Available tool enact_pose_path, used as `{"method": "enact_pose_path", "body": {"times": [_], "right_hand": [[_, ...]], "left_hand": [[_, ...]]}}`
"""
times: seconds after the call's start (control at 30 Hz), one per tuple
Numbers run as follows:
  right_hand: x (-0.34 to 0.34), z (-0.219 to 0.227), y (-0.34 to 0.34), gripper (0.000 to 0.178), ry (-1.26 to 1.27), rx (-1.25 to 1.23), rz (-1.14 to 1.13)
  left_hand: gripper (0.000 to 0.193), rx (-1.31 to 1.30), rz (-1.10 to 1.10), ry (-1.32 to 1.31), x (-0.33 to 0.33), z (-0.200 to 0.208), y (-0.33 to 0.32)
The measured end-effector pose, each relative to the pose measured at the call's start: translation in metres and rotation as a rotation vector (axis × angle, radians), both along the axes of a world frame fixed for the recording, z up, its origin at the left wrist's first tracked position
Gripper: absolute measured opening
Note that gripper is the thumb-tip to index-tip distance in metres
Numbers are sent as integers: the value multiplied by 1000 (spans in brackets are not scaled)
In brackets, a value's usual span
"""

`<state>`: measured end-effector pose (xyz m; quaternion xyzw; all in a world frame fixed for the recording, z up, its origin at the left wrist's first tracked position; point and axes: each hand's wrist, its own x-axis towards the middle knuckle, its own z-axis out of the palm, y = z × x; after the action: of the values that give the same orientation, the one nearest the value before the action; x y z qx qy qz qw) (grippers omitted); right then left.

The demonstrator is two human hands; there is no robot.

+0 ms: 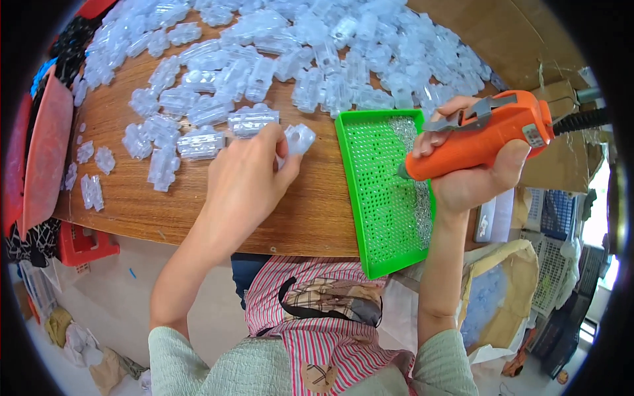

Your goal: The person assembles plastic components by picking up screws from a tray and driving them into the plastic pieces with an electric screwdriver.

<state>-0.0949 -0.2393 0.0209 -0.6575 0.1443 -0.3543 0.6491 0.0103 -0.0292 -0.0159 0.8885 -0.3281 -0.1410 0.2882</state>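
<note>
Between the thumb and fingers of my left hand (247, 175) is a clear plastic part (300, 139), held just above the wooden table. My right hand (462, 185) is wrapped round an orange power screwdriver (472, 148) with a grey metal lever and a black cable. The screwdriver's tip points down and left over a green perforated tray (386, 264). Small silvery screws (422, 214) lie in the tray, gathered mostly along its right side and far corner. Other clear plastic parts (201, 143) lie right beside my left hand.
A large heap of clear plastic parts (370, 39) covers the far side of the wooden table (132, 214). A pink basin (49, 155) stands at the left edge, a red crate (86, 244) below it. An open sack (528, 264) with bluish contents and cardboard (515, 39) are at the right.
</note>
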Motion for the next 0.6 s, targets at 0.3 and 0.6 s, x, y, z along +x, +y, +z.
{"method": "enact_pose_path", "body": {"times": [0.3, 0.6], "right_hand": [[-1, -25, 9, 97, -30, 45, -90], [-6, -32, 5, 99, 11, 51, -31]], "left_hand": [[13, 173, -294, -357, -77, -16, 7], [49, -86, -123, -202, -62, -11, 9]]}}
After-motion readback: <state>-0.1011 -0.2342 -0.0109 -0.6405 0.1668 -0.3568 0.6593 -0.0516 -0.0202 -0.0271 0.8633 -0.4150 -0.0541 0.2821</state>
